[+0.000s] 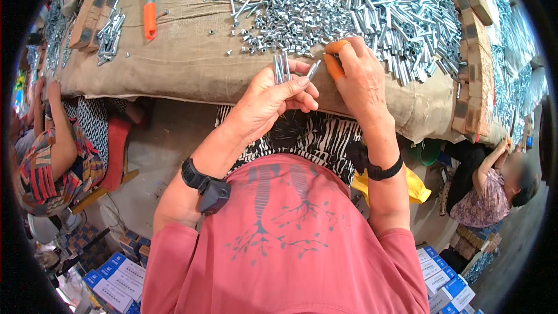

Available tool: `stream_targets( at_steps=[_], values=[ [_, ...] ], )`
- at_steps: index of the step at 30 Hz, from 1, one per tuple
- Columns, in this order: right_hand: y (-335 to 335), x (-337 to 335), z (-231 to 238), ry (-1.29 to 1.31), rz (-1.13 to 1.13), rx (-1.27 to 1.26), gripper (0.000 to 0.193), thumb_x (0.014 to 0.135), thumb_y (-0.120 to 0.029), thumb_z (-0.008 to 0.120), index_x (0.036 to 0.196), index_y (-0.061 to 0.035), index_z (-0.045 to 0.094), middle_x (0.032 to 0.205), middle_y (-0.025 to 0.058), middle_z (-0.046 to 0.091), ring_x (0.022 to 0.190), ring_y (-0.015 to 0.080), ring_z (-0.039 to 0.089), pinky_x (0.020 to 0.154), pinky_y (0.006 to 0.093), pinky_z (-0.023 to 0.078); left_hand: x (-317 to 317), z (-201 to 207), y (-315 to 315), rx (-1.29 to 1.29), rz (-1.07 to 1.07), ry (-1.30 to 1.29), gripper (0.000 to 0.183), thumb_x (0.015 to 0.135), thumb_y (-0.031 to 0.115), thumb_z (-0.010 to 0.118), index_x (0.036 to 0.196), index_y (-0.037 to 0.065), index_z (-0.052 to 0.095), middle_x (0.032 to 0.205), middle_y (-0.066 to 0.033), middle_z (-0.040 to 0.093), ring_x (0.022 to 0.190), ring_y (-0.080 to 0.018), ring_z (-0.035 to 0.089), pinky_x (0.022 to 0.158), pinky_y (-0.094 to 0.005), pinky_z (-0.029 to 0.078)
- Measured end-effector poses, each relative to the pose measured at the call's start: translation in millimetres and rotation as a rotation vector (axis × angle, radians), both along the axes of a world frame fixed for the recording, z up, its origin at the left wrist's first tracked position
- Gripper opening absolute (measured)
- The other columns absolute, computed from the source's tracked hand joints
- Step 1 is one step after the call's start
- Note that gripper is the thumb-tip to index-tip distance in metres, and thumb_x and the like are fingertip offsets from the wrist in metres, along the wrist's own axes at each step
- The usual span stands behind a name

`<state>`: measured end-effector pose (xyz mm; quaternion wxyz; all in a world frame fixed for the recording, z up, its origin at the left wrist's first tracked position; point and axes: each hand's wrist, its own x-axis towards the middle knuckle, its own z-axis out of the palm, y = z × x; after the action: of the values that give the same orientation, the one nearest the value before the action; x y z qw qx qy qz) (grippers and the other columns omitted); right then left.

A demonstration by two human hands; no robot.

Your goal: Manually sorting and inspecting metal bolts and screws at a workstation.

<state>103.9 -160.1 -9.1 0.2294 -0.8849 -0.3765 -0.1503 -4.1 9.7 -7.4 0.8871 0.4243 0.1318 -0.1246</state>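
Observation:
My left hand [261, 100] is closed around several shiny metal tubes [278, 71] standing up from the palm. One more metal tube [314, 69] sticks out at a slant between its thumb and fingers, its upper end toward my right hand. Just to the right, my right hand [362, 80] has its thumb and forefinger bent together in a pinch. Both wear orange finger covers [333, 67]. Whatever small piece lies between those fingertips is too small to make out. Beyond the hands spreads a heap of small metal nuts or collars [290, 32].
Loose metal tubes [401, 29] are heaped at the right, beside wooden blocks [474, 64]. An orange-handled tool [150, 20] and a bundle of metal pieces [111, 35] lie left on the cloth-covered table [174, 72]. Other people sit at left [61, 151] and right [485, 192].

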Motion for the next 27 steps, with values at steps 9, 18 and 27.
stream_targets(
  at_steps=[9, 18, 27],
  values=[
    [-11, -24, 12, 0.036, 0.0, -0.086, 0.013, 0.08, -0.012, 0.067, 0.092, -0.0094, 0.062, 0.089, 0.008, 0.056, 0.076, 0.0281, 0.057, 0.069, 0.0384, 0.047, -3, -1, -3, 0.0, 0.035, 0.018, 0.023, 0.096, 0.025, 0.062, 0.108, 0.006, 0.056, 0.089, -0.0086, 0.066, 0.073, -0.0134, 0.066, 0.068, -0.0274, 0.053],
    [-12, -21, 11, 0.089, 0.002, -0.054, 0.013, 0.083, -0.011, 0.065, 0.095, -0.0086, 0.06, 0.088, 0.0104, 0.058, 0.077, 0.0318, 0.058, 0.07, 0.0413, 0.048, -5, -1, -7, 0.061, 0.042, 0.001, 0.023, 0.095, 0.025, 0.062, 0.102, 0.005, 0.055, 0.088, -0.0086, 0.066, 0.074, -0.0151, 0.067, 0.068, -0.028, 0.053],
    [-13, -27, 16, 0.788, -0.153, 0.423, 0.02, 0.088, -0.004, 0.065, 0.107, -0.0033, 0.058, 0.098, 0.0102, 0.065, 0.086, 0.02, 0.065, 0.075, 0.0323, 0.053, -9, 3, -12, 0.051, 0.039, 0.001, 0.019, 0.095, 0.022, 0.062, 0.101, 0.005, 0.056, 0.085, -0.0086, 0.066, 0.067, -0.0131, 0.065, 0.063, -0.0258, 0.053]
  ],
)
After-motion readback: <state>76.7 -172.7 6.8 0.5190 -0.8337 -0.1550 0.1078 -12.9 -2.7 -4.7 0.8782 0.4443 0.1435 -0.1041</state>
